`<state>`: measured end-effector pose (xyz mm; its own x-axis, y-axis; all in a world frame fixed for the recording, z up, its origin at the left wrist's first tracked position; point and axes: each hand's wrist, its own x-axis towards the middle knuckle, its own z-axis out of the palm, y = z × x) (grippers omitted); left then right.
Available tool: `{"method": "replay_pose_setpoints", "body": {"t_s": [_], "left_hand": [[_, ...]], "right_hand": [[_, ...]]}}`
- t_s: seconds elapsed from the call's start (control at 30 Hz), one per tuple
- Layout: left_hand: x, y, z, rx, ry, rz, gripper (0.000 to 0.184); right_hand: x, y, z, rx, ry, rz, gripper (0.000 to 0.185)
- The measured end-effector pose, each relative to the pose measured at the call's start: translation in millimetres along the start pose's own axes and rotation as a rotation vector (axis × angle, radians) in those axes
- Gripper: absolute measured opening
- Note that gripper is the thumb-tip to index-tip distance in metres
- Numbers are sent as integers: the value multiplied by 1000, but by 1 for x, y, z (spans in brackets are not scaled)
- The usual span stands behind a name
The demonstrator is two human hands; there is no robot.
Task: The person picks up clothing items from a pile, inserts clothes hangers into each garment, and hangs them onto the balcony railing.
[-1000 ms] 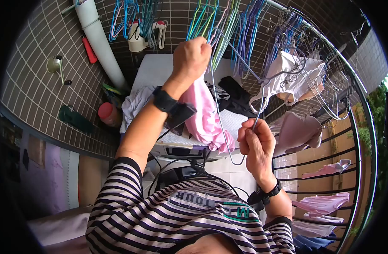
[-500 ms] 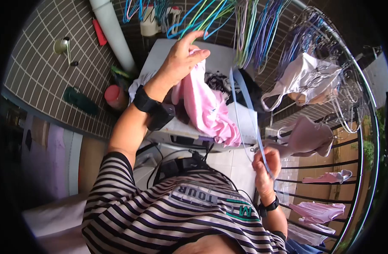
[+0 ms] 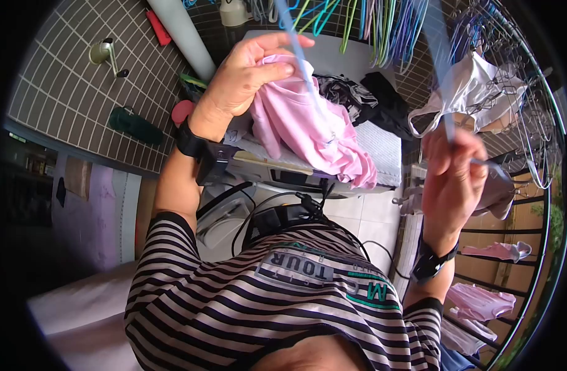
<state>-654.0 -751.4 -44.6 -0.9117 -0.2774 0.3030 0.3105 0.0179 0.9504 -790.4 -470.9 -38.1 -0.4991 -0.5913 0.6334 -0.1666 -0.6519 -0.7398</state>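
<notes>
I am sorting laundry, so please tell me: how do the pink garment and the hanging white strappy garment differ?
The pink garment is held in the left hand; the white strappy garment hangs at the right. The pink garment shows no thin strap; the white strappy garment has one looping down. Both are fabric.

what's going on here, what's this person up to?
A person is handling laundry with both hands. The left hand holds a pink garment near its top edge, the rest trailing down in folds. The right hand grips a pale blue hanger, raised and blurred; whether it's in the garment yet, I can't tell. Dark clothes lie behind the garment, more hangers hang beyond, and a white garment hangs at the right.
</notes>
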Motion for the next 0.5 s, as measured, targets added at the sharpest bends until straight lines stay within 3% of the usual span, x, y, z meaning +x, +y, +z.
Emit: {"method": "replay_pose_setpoints", "body": {"t_s": [0.03,0.13,0.3,0.5], "left_hand": [[1,3,1,7,-6,19,44],[1,20,8,112,-62,46,42],[-2,31,14,84,-94,73,42],[-17,62,18,130,14,160,41]], "right_hand": [[16,5,4,60,-48,-144,31],[56,2,16,290,-139,-263,34],[88,5,41,640,-298,-224,35],[97,41,37,534,-324,-107,32]]}}
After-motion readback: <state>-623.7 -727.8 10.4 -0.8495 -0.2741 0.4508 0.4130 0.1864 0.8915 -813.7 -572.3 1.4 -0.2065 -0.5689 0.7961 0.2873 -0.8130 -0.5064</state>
